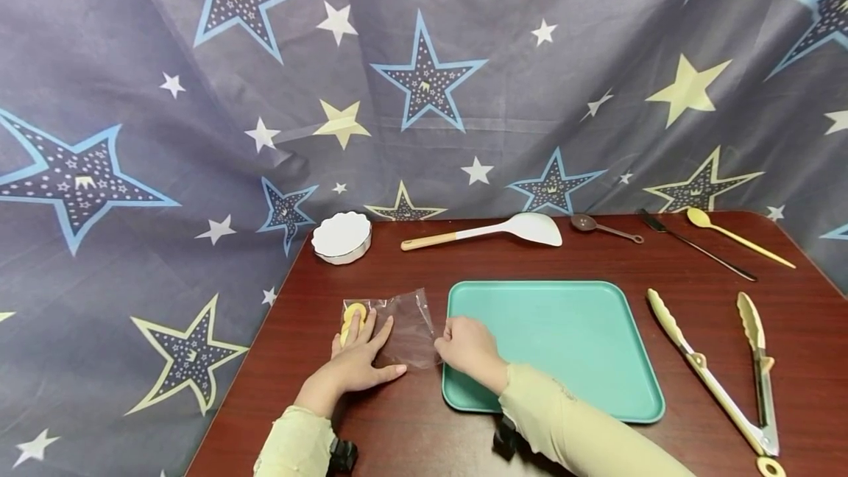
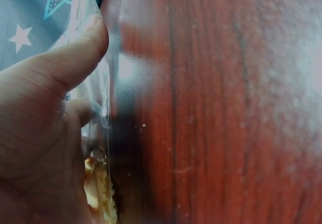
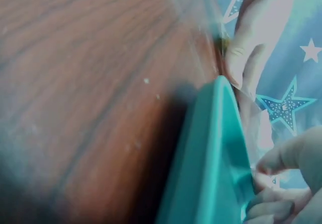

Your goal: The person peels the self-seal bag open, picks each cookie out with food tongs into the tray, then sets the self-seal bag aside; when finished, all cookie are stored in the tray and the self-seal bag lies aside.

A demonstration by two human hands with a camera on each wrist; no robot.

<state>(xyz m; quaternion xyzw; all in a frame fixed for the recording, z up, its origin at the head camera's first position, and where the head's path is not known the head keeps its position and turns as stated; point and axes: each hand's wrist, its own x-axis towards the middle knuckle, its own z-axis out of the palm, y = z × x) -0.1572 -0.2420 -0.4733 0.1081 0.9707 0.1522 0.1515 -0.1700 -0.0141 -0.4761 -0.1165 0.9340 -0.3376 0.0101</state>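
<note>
A clear plastic bag (image 1: pixel 409 330) lies on the table to the left of the teal tray, with yellow round pieces (image 1: pixel 354 313) at its left end. In the left wrist view these pieces (image 2: pixel 99 191) have a bumpy, biscuit-like edge. Fingers spread, my left hand (image 1: pixel 358 361) rests on the bag over the yellow pieces, partly hiding them. My right hand (image 1: pixel 472 348) pinches the bag's right end above the left rim of the tray (image 1: pixel 556 344). In the right wrist view, the thumb and curled fingers (image 3: pixel 282 158) meet at the plastic.
A white fluted dish (image 1: pixel 341 238) stands at the back left. Along the back lie a white spatula (image 1: pixel 530 228), a brown spoon (image 1: pixel 586 224), a black-tipped brush-like tool (image 1: pixel 695 245) and a yellow spoon (image 1: pixel 735 234). Spread tongs (image 1: pixel 729 389) lie right of the tray.
</note>
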